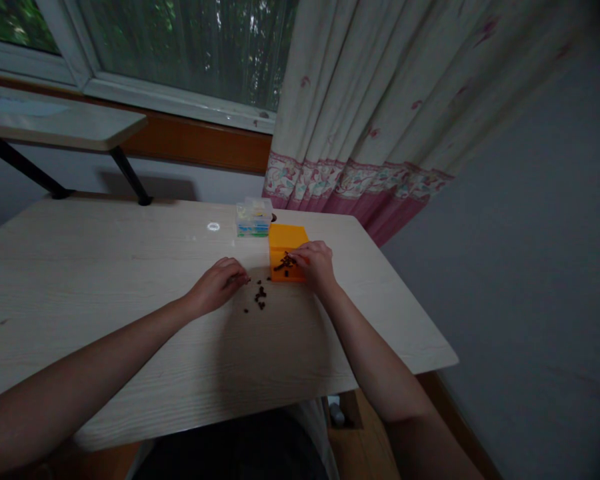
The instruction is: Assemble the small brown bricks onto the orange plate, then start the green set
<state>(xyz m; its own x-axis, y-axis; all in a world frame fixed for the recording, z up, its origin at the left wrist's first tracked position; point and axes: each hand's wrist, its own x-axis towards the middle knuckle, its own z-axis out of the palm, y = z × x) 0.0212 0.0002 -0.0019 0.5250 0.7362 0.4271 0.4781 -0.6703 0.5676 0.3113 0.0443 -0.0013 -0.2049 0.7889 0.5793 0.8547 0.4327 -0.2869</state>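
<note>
In the head view's centre, orange rectangular box (287,235): small dark-brown pieces (285,261) inside.
Bare right hand (317,263): centre, over the box, bent at the pieces; grasp cannot be told.
Bare left hand (218,284): left of centre, curled; grasp cannot be told.
Pale wood-grain table (155,360): loose dark-brown pieces (261,292), below centre.

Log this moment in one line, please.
left hand: near loose dark pieces on table; right hand: at orange box, more dark pieces inside; clear case: behind-left
</note>
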